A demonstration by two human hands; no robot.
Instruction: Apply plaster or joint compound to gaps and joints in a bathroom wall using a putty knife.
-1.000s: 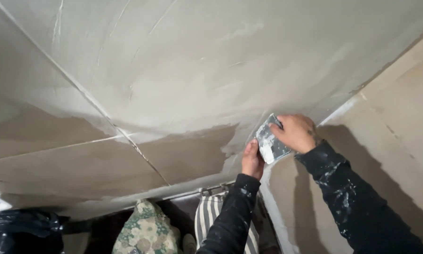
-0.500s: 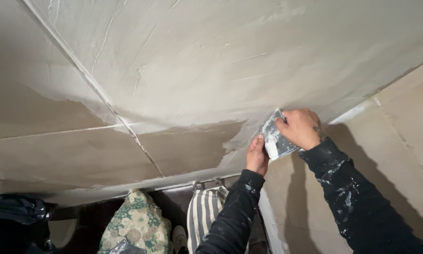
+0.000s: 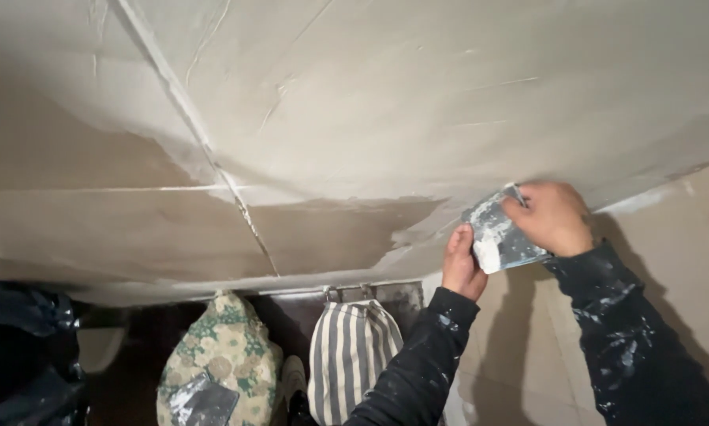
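My right hand (image 3: 556, 217) is clamped on the top of a wide putty knife (image 3: 500, 233), fingers curled over its handle end, pressing the blade flat against the ceiling (image 3: 386, 95) where it meets the wall (image 3: 528, 347). My left hand (image 3: 461, 264) comes up from below with its fingertips closed against the blade's lower edge, steadying it so the steel lies at a shallow angle to the surface (a smear of white filler sits on the blade face near that edge). The knife is at the ceiling's right-hand edge, just at the boundary between the pale, freshly skimmed area and the darker bare patch (image 3: 323, 233) to its left. A raised seam (image 3: 212, 158) runs diagonally across the ceiling, well apart from the blade. Both sleeves are dark and flecked with white spatter. Below, near the bottom edge of view, hang a floral-patterned bag (image 3: 220, 363) and a striped bag (image 3: 350, 347), side by side, with a black plastic sack (image 3: 19, 347) at the far left.
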